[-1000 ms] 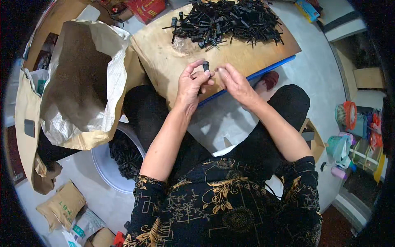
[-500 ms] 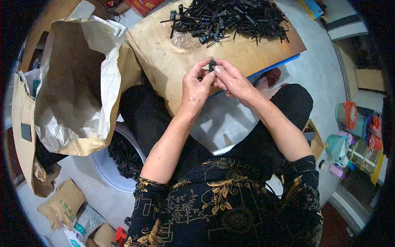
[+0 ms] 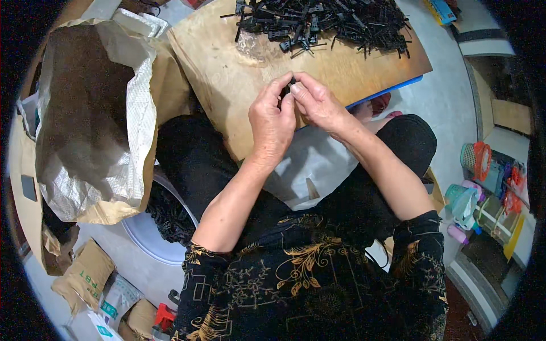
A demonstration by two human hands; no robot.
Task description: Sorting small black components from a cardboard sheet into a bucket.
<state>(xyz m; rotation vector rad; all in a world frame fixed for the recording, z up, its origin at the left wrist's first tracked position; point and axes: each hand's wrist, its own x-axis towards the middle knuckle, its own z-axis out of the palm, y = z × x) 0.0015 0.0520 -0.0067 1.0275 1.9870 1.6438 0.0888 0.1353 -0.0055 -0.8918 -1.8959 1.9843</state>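
A small black plastic part (image 3: 292, 83) sits pinched between the fingertips of both hands, mostly hidden by them. My left hand (image 3: 272, 111) closes on it from the left, thumb up against the fingers. From the other side my right hand (image 3: 320, 107) grips it between thumb and forefinger. Both hands are over the near edge of the wooden board (image 3: 219, 91). Beyond them, a heap of similar black plastic parts (image 3: 324, 25) with thin stems covers the far side of the board.
At the left a large open paper sack (image 3: 142, 108) with a white woven lining stands over a white tub (image 3: 162, 250) of black parts. Packed bags (image 3: 85, 273) lie at lower left. Baskets (image 3: 469, 159) and a pink bottle (image 3: 456, 234) stand at the right.
The fingers have closed further round the black part, covering more of it. My left hand has turned slightly. The whole view has shifted a little.
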